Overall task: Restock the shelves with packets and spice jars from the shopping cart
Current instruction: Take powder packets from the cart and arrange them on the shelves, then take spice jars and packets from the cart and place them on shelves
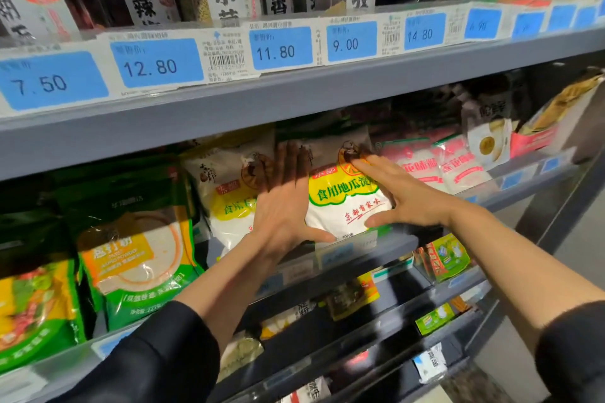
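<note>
Glossy plastic-film packet [347, 203] held between the left hand [281, 203] and right hand [406, 196], above a clear plastic shelf lip [360, 245]; overhead, matt grey painted shelf edge [294, 101] bearing paper price labels [157, 62].

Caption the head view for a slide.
Both hands, left hand and right hand, press a white packet onto the shelf.

White packet [343, 206], yellow-green label

A shop: price tags [158, 63] line probably grocery shelves [294, 98].
</note>
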Demonstrator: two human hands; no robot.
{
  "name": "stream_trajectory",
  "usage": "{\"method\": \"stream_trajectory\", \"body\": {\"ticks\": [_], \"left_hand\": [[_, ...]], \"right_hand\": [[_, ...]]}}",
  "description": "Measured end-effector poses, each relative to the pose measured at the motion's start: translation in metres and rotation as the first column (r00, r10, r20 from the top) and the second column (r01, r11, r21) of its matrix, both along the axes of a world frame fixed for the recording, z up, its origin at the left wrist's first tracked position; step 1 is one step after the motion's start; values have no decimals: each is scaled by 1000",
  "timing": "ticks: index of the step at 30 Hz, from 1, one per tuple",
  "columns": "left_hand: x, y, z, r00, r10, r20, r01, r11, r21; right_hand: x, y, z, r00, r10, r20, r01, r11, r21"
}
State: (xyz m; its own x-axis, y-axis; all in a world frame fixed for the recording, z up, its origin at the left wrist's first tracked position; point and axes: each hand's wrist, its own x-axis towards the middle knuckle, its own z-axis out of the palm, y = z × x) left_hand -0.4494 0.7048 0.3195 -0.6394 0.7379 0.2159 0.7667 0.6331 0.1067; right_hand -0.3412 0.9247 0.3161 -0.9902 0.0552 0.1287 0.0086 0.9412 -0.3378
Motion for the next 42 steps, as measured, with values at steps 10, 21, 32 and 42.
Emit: {"method": "stream_trajectory", "body": {"ticks": [10,21,32,42], "left_hand": [[18,-10,-14,993,22,-115,-13,997,71],[103,-226,-71,986,169,5,-129,735,666],[258,-525,-141,448,837,314,-704,114,701],[400,-689,-204,-245,840,483,-822,-444,357]], "right_hand": [[10,-25,0,976,-166,-141,164,986,-27],[27,-295,-51,807,112,-579,-373,858,-353],[62,-616,-119,677,648,-349,-700,422,-575],[105,-817,-186,452,883,-128,-774,317,-548]]}}
